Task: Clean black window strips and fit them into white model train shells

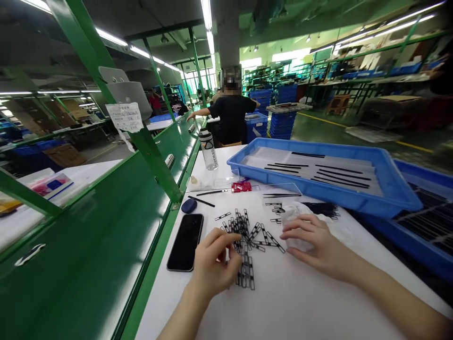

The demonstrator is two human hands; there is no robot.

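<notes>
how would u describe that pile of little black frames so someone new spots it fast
On the white workbench, just in front of the blue plastic tray, look between the person's left hand and right hand. There lies a loose heap of small black rectangular frames, unlike the straight black strips laid neatly in the tray.

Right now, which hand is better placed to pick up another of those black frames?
Probably left: the left hand touches the heap of thin black rectangular frames; the right hand lies on crumpled translucent film.
</notes>
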